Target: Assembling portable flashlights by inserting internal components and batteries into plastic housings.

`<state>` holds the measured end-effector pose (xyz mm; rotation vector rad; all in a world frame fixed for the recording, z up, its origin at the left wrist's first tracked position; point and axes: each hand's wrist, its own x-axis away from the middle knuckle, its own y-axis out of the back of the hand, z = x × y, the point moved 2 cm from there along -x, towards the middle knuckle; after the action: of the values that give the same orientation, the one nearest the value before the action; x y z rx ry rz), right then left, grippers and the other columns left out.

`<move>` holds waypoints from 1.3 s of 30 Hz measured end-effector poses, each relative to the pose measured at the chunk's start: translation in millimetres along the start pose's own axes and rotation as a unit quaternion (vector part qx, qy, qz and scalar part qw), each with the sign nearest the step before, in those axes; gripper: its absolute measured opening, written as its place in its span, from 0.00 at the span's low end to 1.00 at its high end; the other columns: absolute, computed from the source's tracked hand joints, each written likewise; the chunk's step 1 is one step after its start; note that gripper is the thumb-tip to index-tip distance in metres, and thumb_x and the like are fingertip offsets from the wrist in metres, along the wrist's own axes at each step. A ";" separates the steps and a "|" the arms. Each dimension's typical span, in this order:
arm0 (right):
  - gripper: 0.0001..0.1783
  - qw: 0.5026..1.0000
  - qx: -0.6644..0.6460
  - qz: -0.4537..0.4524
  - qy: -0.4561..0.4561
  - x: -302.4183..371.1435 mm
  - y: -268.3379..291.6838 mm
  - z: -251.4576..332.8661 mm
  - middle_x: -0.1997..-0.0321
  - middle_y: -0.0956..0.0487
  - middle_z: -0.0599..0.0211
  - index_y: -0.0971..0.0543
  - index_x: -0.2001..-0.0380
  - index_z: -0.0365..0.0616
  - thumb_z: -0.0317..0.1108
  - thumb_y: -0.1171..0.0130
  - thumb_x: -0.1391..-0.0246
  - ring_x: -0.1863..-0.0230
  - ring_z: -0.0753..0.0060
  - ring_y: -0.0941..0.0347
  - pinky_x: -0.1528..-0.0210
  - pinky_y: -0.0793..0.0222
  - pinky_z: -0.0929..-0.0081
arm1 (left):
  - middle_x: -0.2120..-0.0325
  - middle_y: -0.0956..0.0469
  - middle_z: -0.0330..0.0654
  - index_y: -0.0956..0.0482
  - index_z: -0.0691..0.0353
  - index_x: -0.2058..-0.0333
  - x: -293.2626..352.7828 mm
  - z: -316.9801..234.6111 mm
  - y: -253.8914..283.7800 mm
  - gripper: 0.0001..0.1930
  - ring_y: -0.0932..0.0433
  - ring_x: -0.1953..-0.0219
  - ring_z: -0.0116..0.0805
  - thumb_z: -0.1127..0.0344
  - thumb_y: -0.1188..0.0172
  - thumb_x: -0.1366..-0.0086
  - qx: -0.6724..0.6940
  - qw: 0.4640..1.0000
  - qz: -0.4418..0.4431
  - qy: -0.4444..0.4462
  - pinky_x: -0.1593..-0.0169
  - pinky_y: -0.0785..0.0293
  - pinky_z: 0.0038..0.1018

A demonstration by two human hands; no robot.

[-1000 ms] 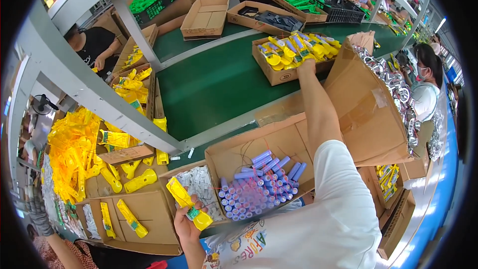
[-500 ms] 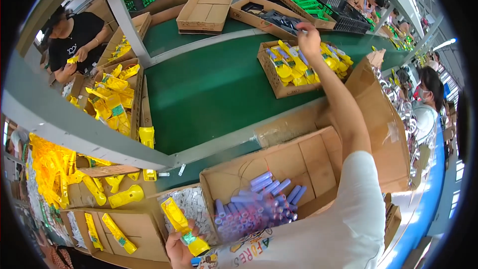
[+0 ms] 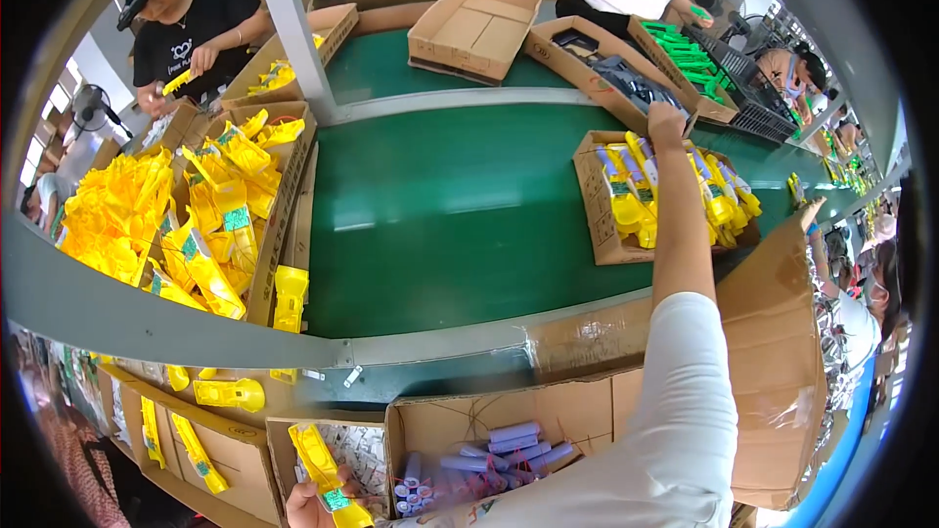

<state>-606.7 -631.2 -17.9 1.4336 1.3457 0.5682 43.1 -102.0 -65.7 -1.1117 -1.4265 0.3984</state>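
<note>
My left hand (image 3: 311, 506), low at the left, is closed around a yellow plastic housing (image 3: 315, 458) with a small green circuit board on it. Stretched far across the green belt, my right hand (image 3: 667, 124) is curled at the near edge of a cardboard box of dark parts (image 3: 631, 81). Its fingertips are hidden, so what they grip does not show. Just below that hand stands a box (image 3: 614, 252) filled with yellow housings (image 3: 626, 200) carrying purple cylindrical cells. Beside my left hand lies a tray of small pale pieces (image 3: 362, 450).
Purple cells with thin wires (image 3: 509, 455) lie in a large carton (image 3: 577, 411) before me. A grey metal rail (image 3: 440, 323) edges the green belt (image 3: 440, 225). Yellow housings (image 3: 230, 205) fill boxes at left. Co-workers (image 3: 201, 29) handle parts across the belt.
The view has swung, so the belt and boxes appear lower and farther right. My right hand has moved slightly farther out along the dark parts' box. My left hand keeps the yellow housing.
</note>
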 end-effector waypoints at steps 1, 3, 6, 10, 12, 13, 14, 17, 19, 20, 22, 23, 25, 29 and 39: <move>0.11 1.000 0.007 -0.010 0.028 -0.9 12.4 27.7 0.60 0.19 0.57 0.18 0.67 0.47 0.32 0.51 0.44 0.57 0.57 0.21 0.57 0.24 0.63 | 0.59 0.31 0.44 0.42 0.50 0.38 9.4 -0.5 3.1 0.31 0.28 0.60 0.38 0.63 0.49 0.41 0.009 1.000 -0.018 -0.014 0.51 0.36 0.50; 0.11 0.998 -0.028 -0.028 0.038 -13.1 24.5 31.7 0.62 0.19 0.54 0.18 0.70 0.46 0.32 0.50 0.45 0.59 0.53 0.21 0.57 0.24 0.62 | 0.59 0.31 0.44 0.41 0.50 0.38 7.8 -2.8 7.2 0.30 0.28 0.60 0.39 0.62 0.49 0.41 0.007 1.000 -0.023 -0.007 0.50 0.36 0.51; 0.10 0.994 -0.049 -0.077 0.057 -32.5 27.5 47.9 0.65 0.19 0.51 0.19 0.70 0.45 0.33 0.49 0.46 0.61 0.50 0.21 0.57 0.24 0.60 | 0.59 0.31 0.44 0.40 0.50 0.39 3.9 -1.4 -3.3 0.30 0.28 0.59 0.39 0.62 0.49 0.41 0.011 1.000 -0.006 -0.006 0.51 0.36 0.50; 0.12 0.942 -0.302 -0.059 0.135 -19.2 54.3 120.4 0.57 0.21 0.49 0.22 0.65 0.42 0.35 0.51 0.46 0.54 0.45 0.25 0.51 0.30 0.54 | 0.58 0.31 0.45 0.40 0.52 0.39 20.9 10.3 -11.1 0.30 0.28 0.60 0.41 0.63 0.48 0.42 0.039 0.999 0.000 -0.025 0.52 0.35 0.47; 0.13 0.951 -0.250 -0.053 0.173 -37.7 37.0 109.9 0.55 0.22 0.49 0.22 0.63 0.42 0.36 0.52 0.44 0.51 0.46 0.27 0.49 0.31 0.55 | 0.58 0.32 0.48 0.41 0.55 0.40 17.2 11.2 -22.8 0.32 0.29 0.60 0.43 0.64 0.46 0.46 0.026 0.999 0.026 -0.032 0.54 0.31 0.46; 0.14 0.957 -0.200 -0.035 0.208 -38.0 24.8 112.5 0.53 0.23 0.50 0.23 0.60 0.42 0.37 0.54 0.43 0.49 0.47 0.28 0.48 0.32 0.56 | 0.59 0.30 0.49 0.38 0.60 0.44 11.8 10.7 -21.4 0.30 0.29 0.59 0.44 0.62 0.44 0.47 0.002 0.999 0.042 -0.031 0.53 0.31 0.46; 0.16 0.949 -0.273 -0.061 0.149 -10.5 39.6 126.9 0.54 0.23 0.50 0.23 0.58 0.43 0.38 0.55 0.41 0.49 0.49 0.28 0.48 0.32 0.57 | 0.61 0.29 0.49 0.35 0.64 0.47 11.4 13.9 -35.0 0.29 0.28 0.60 0.44 0.62 0.42 0.49 0.012 0.997 0.061 -0.043 0.53 0.30 0.45; 0.11 0.878 -0.318 -0.126 0.335 56.8 88.9 141.4 0.56 0.22 0.55 0.23 0.58 0.44 0.27 0.49 0.45 0.52 0.53 0.26 0.48 0.32 0.63 | 0.61 0.27 0.44 0.38 0.62 0.44 11.3 12.6 -22.3 0.34 0.25 0.61 0.37 0.65 0.36 0.51 -0.105 0.991 0.073 -0.046 0.57 0.23 0.42; 0.11 0.822 -0.400 0.051 0.402 110.2 125.0 134.0 0.58 0.20 0.60 0.22 0.58 0.41 0.29 0.47 0.43 0.55 0.65 0.24 0.51 0.30 0.72 | 0.62 0.27 0.41 0.37 0.62 0.45 6.6 15.2 -32.3 0.31 0.26 0.62 0.33 0.69 0.36 0.48 -0.162 0.983 0.043 -0.069 0.58 0.23 0.38; 0.12 0.799 -0.402 0.122 0.430 162.9 168.0 141.6 0.58 0.20 0.63 0.22 0.55 0.40 0.29 0.48 0.42 0.56 0.71 0.25 0.51 0.31 0.75 | 0.60 0.28 0.42 0.38 0.60 0.44 8.8 17.2 -38.4 0.29 0.26 0.62 0.33 0.71 0.39 0.45 -0.146 0.982 0.100 -0.063 0.58 0.23 0.38; 0.13 0.753 -0.405 0.221 0.470 259.9 232.3 148.9 0.59 0.20 0.64 0.23 0.56 0.38 0.31 0.46 0.42 0.57 0.74 0.25 0.53 0.31 0.77 | 0.57 0.28 0.45 0.45 0.55 0.40 4.7 18.1 -49.9 0.32 0.24 0.59 0.39 0.77 0.47 0.43 -0.168 0.972 0.130 -0.096 0.55 0.24 0.40; 0.13 0.720 -0.414 0.259 0.493 315.1 263.5 154.9 0.59 0.20 0.63 0.23 0.56 0.37 0.32 0.46 0.42 0.58 0.73 0.25 0.54 0.31 0.77 | 0.56 0.28 0.46 0.47 0.53 0.40 12.7 22.2 -54.3 0.32 0.24 0.60 0.39 0.78 0.49 0.43 -0.187 0.970 0.110 -0.112 0.55 0.23 0.40; 0.13 0.637 -0.478 0.287 0.531 399.6 308.9 153.9 0.60 0.20 0.63 0.22 0.57 0.37 0.31 0.44 0.44 0.61 0.73 0.25 0.56 0.30 0.76 | 0.59 0.30 0.46 0.50 0.52 0.40 28.9 27.2 -71.5 0.32 0.24 0.61 0.37 0.81 0.54 0.43 -0.230 0.956 0.117 -0.142 0.58 0.23 0.36; 0.11 0.606 -0.639 0.275 0.386 517.7 349.3 159.2 0.67 0.20 0.68 0.20 0.60 0.40 0.29 0.39 0.49 0.66 0.78 0.25 0.66 0.32 0.83 | 0.63 0.33 0.43 0.50 0.57 0.41 44.6 53.9 -60.6 0.31 0.27 0.64 0.32 0.81 0.57 0.44 -0.359 0.883 0.198 -0.230 0.60 0.27 0.29; 0.08 0.660 -0.606 -0.065 0.440 611.3 335.4 164.6 0.78 0.25 0.67 0.22 0.75 0.42 0.25 0.34 0.62 0.76 0.74 0.26 0.78 0.35 0.79 | 0.57 0.31 0.46 0.48 0.61 0.43 75.0 75.0 -54.9 0.24 0.27 0.60 0.30 0.73 0.57 0.39 -0.368 0.896 0.116 -0.221 0.54 0.30 0.26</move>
<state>-164.1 -70.8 39.4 -0.1510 1.2107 1.7761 -32.2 -41.2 4.4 -1.9070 -1.9273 0.2876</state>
